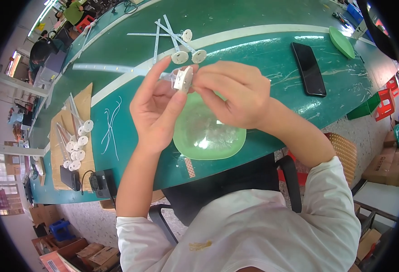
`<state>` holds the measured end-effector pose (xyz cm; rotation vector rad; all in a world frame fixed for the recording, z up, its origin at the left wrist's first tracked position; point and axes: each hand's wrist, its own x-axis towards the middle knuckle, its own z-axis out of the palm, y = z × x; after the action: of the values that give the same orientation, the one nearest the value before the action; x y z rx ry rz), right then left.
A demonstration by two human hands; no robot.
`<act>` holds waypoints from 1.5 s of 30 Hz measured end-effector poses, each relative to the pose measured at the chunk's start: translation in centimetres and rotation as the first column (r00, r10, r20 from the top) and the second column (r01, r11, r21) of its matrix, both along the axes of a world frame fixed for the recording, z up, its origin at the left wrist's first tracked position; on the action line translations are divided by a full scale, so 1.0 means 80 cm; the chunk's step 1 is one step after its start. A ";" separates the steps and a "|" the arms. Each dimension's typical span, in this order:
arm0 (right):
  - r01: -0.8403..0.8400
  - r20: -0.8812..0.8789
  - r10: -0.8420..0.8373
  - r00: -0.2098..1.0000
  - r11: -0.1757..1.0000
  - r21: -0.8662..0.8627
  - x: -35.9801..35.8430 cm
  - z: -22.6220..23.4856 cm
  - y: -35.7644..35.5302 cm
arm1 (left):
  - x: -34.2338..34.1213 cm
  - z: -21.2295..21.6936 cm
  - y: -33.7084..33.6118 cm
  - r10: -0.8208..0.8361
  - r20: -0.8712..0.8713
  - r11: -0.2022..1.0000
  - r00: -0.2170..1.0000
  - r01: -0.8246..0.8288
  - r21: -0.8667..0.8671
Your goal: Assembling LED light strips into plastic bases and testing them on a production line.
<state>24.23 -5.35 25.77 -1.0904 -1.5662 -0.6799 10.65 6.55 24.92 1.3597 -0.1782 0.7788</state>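
My left hand [155, 106] holds an LED light strip by its round white end cap [183, 79], between thumb and fingers. Out to the left stretches its long, pale strip [104, 68] with small yellow spots along it. Close against the cap's right side, my right hand [235, 93] has thumb and forefinger pinched together; whatever sits between them is too small or hidden to make out. Below both hands lies a light green plastic tray [208, 147] with something clear and shiny in it. Beyond them are more LED strips with round white caps [180, 57], crossing one another on the green table.
On the left, several capped strips [74, 147] lie on cardboard [56, 158], beside thin white wires [110, 127]. A small black device [103, 182] stands at the near edge. To the right are a black phone [308, 69] and a green dish [341, 43]. People work far left.
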 end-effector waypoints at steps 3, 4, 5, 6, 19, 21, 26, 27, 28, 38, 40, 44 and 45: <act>-0.003 0.020 0.003 1.000 1.000 -0.005 -0.002 -0.001 -0.003 | -0.001 -0.002 0.007 -0.042 0.010 0.999 0.999 0.042 0.003; -0.010 0.026 0.010 1.000 1.000 -0.007 -0.002 -0.001 -0.003 | -0.001 -0.003 0.007 -0.035 0.016 0.999 0.999 0.035 0.001; -0.002 0.045 0.002 0.999 1.000 0.008 -0.002 0.000 -0.002 | -0.002 -0.004 0.006 -0.035 0.028 0.999 0.999 0.035 0.007; 0.009 0.063 -0.010 0.998 1.000 0.022 -0.003 0.001 -0.003 | -0.003 -0.004 0.006 -0.039 0.038 0.999 0.998 0.039 0.012; 0.097 0.078 -0.102 0.992 0.993 0.065 -0.018 0.005 -0.004 | -0.003 -0.009 -0.005 -0.151 0.079 0.962 0.985 0.165 -0.219; 0.119 0.075 -0.123 0.990 0.991 0.062 -0.020 0.005 -0.005 | -0.005 -0.007 -0.005 -0.156 0.061 0.963 0.986 0.166 -0.211; 0.116 0.064 -0.117 0.991 0.993 0.020 -0.023 0.008 -0.006 | -0.006 -0.011 0.003 -0.119 0.002 0.989 0.993 0.119 -0.093; 0.114 0.049 -0.114 0.992 0.993 0.010 -0.024 0.009 -0.007 | -0.006 -0.010 0.002 -0.132 0.003 0.984 0.991 0.131 -0.124; 0.104 0.050 -0.104 0.993 0.995 0.014 -0.022 0.008 -0.006 | -0.006 -0.009 0.001 -0.122 0.005 0.985 0.992 0.122 -0.120; 0.104 0.033 -0.106 0.994 0.993 0.060 -0.023 0.006 -0.005 | -0.006 -0.010 -0.001 -0.159 0.020 0.957 0.987 0.159 -0.241; 0.113 0.046 -0.117 0.992 0.991 0.067 -0.022 0.005 -0.007 | -0.004 -0.012 -0.002 -0.153 0.020 0.967 0.988 0.154 -0.202; 0.116 0.067 -0.118 0.991 0.993 0.031 -0.022 0.004 -0.006 | -0.001 -0.014 0.000 -0.149 0.020 0.966 0.989 0.150 -0.208; 0.123 0.066 -0.126 0.990 0.991 0.042 -0.025 0.003 -0.004 | -0.003 -0.014 0.001 -0.141 0.023 0.968 0.990 0.142 -0.205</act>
<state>22.27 -5.70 26.03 -1.1545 -1.5458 -0.8357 10.37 6.60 23.82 1.1347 -0.1932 0.6639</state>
